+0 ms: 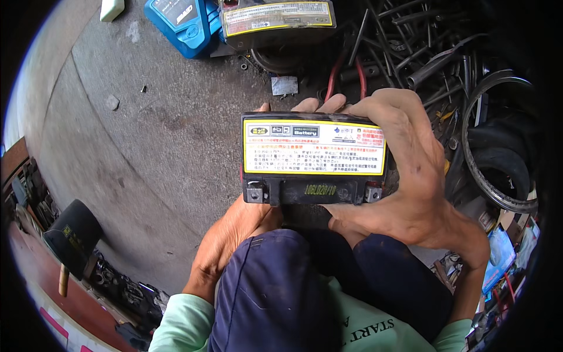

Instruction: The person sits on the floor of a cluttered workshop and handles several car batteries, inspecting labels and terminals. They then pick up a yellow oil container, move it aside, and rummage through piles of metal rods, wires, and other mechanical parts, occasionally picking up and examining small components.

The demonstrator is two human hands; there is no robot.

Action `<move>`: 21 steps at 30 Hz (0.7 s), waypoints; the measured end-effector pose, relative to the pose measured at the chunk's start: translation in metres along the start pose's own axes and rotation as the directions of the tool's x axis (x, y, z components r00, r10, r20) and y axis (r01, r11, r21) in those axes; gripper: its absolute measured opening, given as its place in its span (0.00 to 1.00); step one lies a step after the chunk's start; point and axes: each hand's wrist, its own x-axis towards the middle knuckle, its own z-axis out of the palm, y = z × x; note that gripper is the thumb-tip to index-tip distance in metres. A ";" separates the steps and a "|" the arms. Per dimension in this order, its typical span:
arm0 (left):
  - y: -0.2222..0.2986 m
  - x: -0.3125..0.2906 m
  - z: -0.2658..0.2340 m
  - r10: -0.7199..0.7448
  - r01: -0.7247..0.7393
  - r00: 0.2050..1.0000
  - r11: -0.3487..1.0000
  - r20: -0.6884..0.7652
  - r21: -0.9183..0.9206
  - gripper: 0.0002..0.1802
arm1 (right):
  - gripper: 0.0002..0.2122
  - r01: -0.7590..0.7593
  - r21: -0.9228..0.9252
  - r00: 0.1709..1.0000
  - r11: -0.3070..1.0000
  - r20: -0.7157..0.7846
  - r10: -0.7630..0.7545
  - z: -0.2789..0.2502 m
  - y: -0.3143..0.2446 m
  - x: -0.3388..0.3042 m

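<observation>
— Grey concrete floor (146,135), stained, with a heap of metal rods and pipes (410,53) and old tyres (498,158) off to the right.

— And the person?

— Crouched, holding a small black battery (314,157) with a yellow-edged label above the knees. The left hand (234,234) cups it from beneath; the right hand (404,176) wraps its right end, fingers curled over the top.

— Anything behind?

— A second battery (278,20) beside a blue container (182,23).

left hand (234,234) under battery (314,157), mostly hidden
</observation>
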 end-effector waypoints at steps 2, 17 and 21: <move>-0.003 0.001 0.012 0.004 -0.007 0.998 0.998 -0.061 -0.064 0.39 | 0.39 -0.013 0.020 1.000 1.000 -0.004 0.013 -0.002 0.002 -0.001; 0.002 -0.006 0.013 0.109 -0.121 0.979 0.990 -0.172 -0.065 0.39 | 0.42 0.041 0.080 0.999 0.996 0.025 -0.043 0.011 0.011 0.004; -0.007 0.002 0.020 0.049 -0.059 0.985 0.997 -0.166 -0.055 0.39 | 0.42 -0.005 0.019 1.000 1.000 0.019 0.005 0.001 0.004 0.001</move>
